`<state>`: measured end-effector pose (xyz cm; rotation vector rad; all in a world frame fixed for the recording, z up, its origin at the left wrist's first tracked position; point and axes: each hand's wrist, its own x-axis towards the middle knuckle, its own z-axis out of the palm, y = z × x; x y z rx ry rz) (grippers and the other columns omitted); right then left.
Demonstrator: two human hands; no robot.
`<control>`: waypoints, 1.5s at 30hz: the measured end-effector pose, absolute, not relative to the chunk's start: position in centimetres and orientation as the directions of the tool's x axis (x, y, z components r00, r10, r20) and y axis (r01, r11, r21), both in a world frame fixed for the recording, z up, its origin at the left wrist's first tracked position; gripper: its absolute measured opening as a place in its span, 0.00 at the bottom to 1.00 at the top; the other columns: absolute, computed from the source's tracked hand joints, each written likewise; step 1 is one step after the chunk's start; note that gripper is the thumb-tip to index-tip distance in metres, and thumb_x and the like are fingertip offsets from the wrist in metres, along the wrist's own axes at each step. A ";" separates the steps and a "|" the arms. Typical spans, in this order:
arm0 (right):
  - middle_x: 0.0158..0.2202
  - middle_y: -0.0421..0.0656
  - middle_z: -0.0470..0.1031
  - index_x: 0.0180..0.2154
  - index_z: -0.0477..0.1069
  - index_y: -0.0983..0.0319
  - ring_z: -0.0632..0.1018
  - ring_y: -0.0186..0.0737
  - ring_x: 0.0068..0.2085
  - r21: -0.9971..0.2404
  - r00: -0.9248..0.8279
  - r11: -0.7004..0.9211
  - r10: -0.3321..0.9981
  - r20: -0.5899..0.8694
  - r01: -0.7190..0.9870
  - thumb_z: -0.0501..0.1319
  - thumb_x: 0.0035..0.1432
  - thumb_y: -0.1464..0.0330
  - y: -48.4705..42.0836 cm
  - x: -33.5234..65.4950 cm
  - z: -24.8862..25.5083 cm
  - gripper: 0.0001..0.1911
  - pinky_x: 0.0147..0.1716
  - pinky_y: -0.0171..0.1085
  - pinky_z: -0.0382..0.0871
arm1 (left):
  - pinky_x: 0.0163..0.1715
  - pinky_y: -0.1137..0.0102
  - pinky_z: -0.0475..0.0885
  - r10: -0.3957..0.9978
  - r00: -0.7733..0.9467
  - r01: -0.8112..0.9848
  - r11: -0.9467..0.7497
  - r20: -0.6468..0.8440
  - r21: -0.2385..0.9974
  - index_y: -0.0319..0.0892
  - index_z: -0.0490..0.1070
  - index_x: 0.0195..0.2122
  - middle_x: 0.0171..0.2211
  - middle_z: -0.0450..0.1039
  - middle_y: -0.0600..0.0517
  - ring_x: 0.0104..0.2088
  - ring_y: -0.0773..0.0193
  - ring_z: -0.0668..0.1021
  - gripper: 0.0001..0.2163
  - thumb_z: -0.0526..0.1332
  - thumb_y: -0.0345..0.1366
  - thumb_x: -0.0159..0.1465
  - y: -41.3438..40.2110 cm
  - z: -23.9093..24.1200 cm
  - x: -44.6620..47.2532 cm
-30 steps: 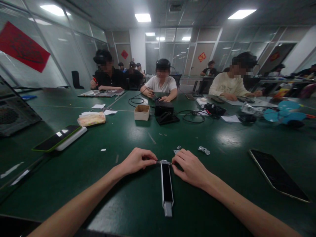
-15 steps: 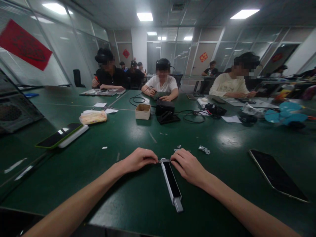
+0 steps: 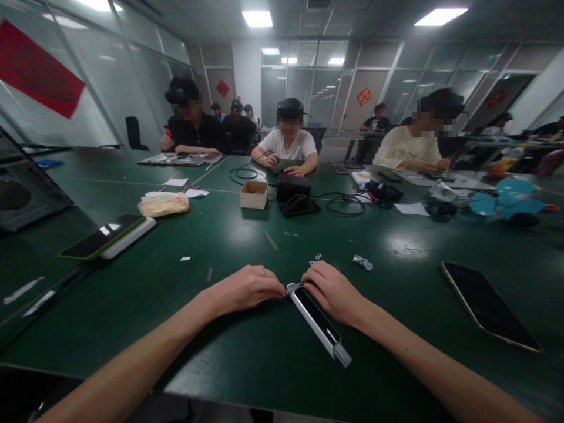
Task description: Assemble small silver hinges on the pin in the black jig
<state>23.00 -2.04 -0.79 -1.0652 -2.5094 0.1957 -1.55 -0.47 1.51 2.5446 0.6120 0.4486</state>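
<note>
A long white device (image 3: 315, 322) with a glossy black face lies slanted on the green table, a grey tab (image 3: 342, 355) sticking out of its near end. Across its far end sits a small grey metal piece (image 3: 294, 286), mostly covered by fingers. From the left, my left hand (image 3: 250, 288) pinches this piece's edge, fingers closed. Its other side is held in the closed fingertips of my right hand (image 3: 332, 292), right beside the device. Just beyond my right hand lie a metal bracket (image 3: 362, 262) and a few tiny metal parts (image 3: 318, 257).
A dark phone (image 3: 489, 305) lies at the right, and a green-edged phone (image 3: 103, 237) rests on a white block at the left. Farther back stand a small open box (image 3: 254, 195), a black stand (image 3: 297, 197) and a blue fan-shaped thing (image 3: 506, 200). Several people sit across the table.
The device has turned, its near end swinging to the right, while its far end stays between my hands. The whole view has shifted slightly.
</note>
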 end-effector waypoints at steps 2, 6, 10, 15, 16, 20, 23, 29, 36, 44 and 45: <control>0.37 0.47 0.71 0.38 0.69 0.65 0.70 0.42 0.39 -0.286 -0.631 0.702 0.712 0.308 0.652 0.53 0.63 0.74 -2.1 23.0 -0.7 0.07 0.39 0.42 0.67 | 0.40 0.71 0.69 0.523 0.830 0.331 -0.742 0.194 0.583 0.41 0.75 0.40 0.37 0.77 0.48 0.37 0.64 0.77 0.08 0.57 0.33 0.66 -0.5 1.4 -1.5; 0.36 0.47 0.71 0.37 0.69 0.66 0.70 0.42 0.39 -0.301 -0.638 0.707 0.707 0.304 0.640 0.53 0.63 0.74 -2.1 23.1 -0.6 0.06 0.39 0.43 0.67 | 0.37 0.73 0.70 0.615 0.768 0.325 -0.614 0.178 0.720 0.40 0.75 0.38 0.35 0.78 0.50 0.34 0.66 0.78 0.06 0.60 0.34 0.64 -0.7 1.3 -1.2; 0.37 0.46 0.70 0.38 0.68 0.64 0.70 0.41 0.38 -0.332 -0.629 0.702 0.712 0.311 0.630 0.53 0.63 0.74 -2.0 23.1 -0.7 0.06 0.39 0.42 0.67 | 0.36 0.71 0.71 0.743 0.658 0.297 -0.404 0.121 0.865 0.38 0.76 0.35 0.33 0.78 0.51 0.33 0.65 0.78 0.04 0.63 0.33 0.60 -0.9 1.4 -0.8; 0.36 0.46 0.70 0.37 0.67 0.64 0.70 0.41 0.38 -0.321 -0.616 0.718 0.695 0.371 0.617 0.53 0.62 0.74 -2.1 23.2 -0.9 0.05 0.38 0.42 0.67 | 0.34 0.70 0.70 0.803 0.596 0.187 -0.147 0.006 0.971 0.37 0.75 0.32 0.30 0.77 0.51 0.32 0.66 0.77 0.05 0.66 0.33 0.56 -0.5 1.2 -0.7; 0.36 0.46 0.70 0.37 0.67 0.64 0.70 0.41 0.38 -0.317 -0.615 0.723 0.690 0.383 0.614 0.53 0.62 0.74 -2.1 23.2 -0.9 0.05 0.38 0.41 0.67 | 0.33 0.71 0.69 0.808 0.589 0.166 -0.110 -0.010 0.980 0.37 0.74 0.32 0.30 0.77 0.51 0.31 0.66 0.77 0.06 0.66 0.34 0.56 -0.5 1.2 -0.7; 0.35 0.46 0.70 0.37 0.66 0.63 0.69 0.42 0.37 -0.302 -0.613 0.743 0.665 0.425 0.597 0.52 0.62 0.74 -2.2 23.1 -0.8 0.05 0.38 0.42 0.67 | 0.24 0.76 0.62 0.827 0.555 0.129 0.019 -0.088 0.991 0.36 0.74 0.33 0.28 0.77 0.51 0.25 0.70 0.72 0.09 0.68 0.36 0.54 -0.6 1.1 -0.5; 0.35 0.46 0.70 0.36 0.66 0.63 0.69 0.42 0.37 -0.302 -0.605 0.744 0.663 0.440 0.596 0.52 0.62 0.75 -2.3 23.1 -0.7 0.05 0.36 0.41 0.66 | 0.21 0.76 0.57 0.827 0.546 0.040 0.135 -0.134 0.990 0.35 0.73 0.32 0.27 0.76 0.50 0.21 0.73 0.68 0.12 0.69 0.37 0.52 -0.9 1.1 -0.1; 0.34 0.46 0.70 0.37 0.65 0.64 0.69 0.41 0.36 -0.318 -0.602 0.757 0.649 0.465 0.571 0.52 0.62 0.75 -2.3 23.1 -0.9 0.05 0.35 0.40 0.66 | 0.18 0.76 0.50 0.826 0.539 -0.133 0.277 -0.165 0.951 0.34 0.72 0.30 0.24 0.74 0.50 0.17 0.77 0.62 0.14 0.72 0.37 0.49 -1.3 1.0 0.5; 0.34 0.46 0.70 0.37 0.66 0.65 0.70 0.41 0.36 -0.342 -0.595 0.751 0.658 0.462 0.565 0.52 0.62 0.74 -2.2 23.3 -0.9 0.05 0.34 0.40 0.66 | 0.18 0.77 0.53 0.853 0.513 -0.053 0.145 -0.098 0.988 0.35 0.70 0.32 0.26 0.74 0.52 0.18 0.76 0.63 0.12 0.69 0.37 0.53 -1.0 0.9 0.2; 0.33 0.47 0.70 0.36 0.66 0.64 0.70 0.41 0.35 -0.298 -0.585 0.734 0.671 0.456 0.610 0.54 0.61 0.73 -2.1 23.2 -1.1 0.04 0.34 0.41 0.67 | 0.21 0.76 0.62 0.889 0.457 0.227 -0.109 -0.007 0.968 0.37 0.71 0.32 0.24 0.69 0.56 0.21 0.73 0.67 0.08 0.63 0.38 0.57 0.2 0.6 -0.5; 0.33 0.46 0.70 0.36 0.67 0.64 0.70 0.42 0.35 -0.297 -0.582 0.726 0.680 0.446 0.620 0.54 0.61 0.73 -2.1 23.2 -1.1 0.04 0.34 0.42 0.67 | 0.22 0.76 0.63 0.888 0.461 0.251 -0.117 -0.012 0.961 0.37 0.71 0.32 0.24 0.69 0.56 0.21 0.72 0.68 0.08 0.63 0.37 0.57 0.3 0.5 -0.5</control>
